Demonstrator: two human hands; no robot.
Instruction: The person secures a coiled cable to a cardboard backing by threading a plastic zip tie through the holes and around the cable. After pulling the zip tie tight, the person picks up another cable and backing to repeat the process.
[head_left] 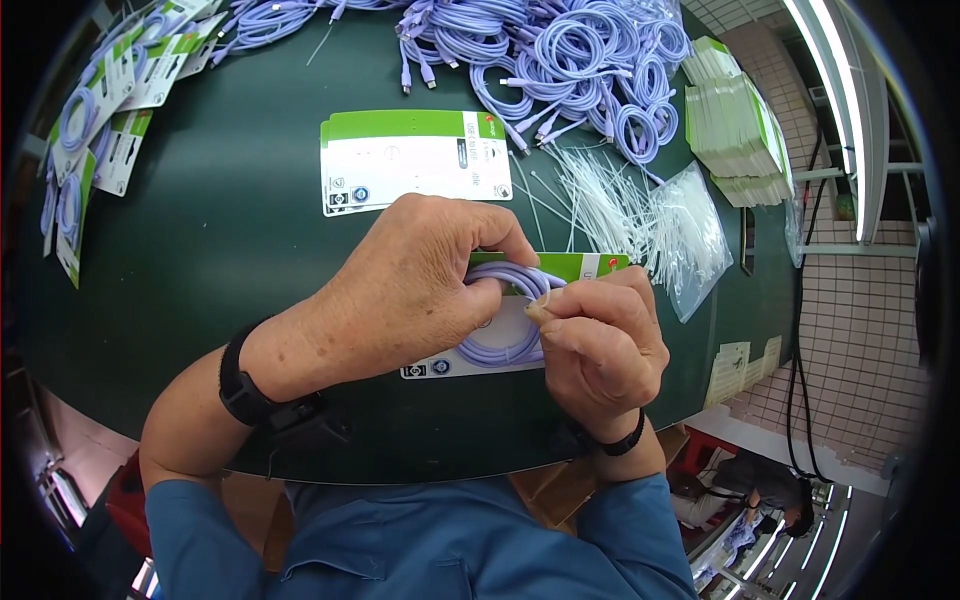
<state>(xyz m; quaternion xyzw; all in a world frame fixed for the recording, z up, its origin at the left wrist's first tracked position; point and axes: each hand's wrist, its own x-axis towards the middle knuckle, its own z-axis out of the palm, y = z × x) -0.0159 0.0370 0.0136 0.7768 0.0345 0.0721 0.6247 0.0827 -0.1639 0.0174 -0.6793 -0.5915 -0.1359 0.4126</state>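
Note:
A coiled purple charging cable (pixel 497 354) lies on a green-and-white backing card (pixel 575 265) in front of me. My left hand (pixel 405 285) is closed on the coil's upper left side, thumb and forefinger gripping the strands. At the coil's right side, my right hand (pixel 607 340) is closed in a pinch, fingertips touching the strands. A thin white cable tie appears to run from the coil into that pinch, though the fingers mostly hide it. Just beyond my left hand sits a stack of similar cards (pixel 420 150).
Loose white cable ties (pixel 600 195) spill from a clear plastic bag (pixel 688 240) at right. Behind them is a heap of coiled purple cables (pixel 580 60). Card stacks (pixel 735 125) stand at far right; carded cables (pixel 130 85) lie at far left on the dark green table (pixel 250 190).

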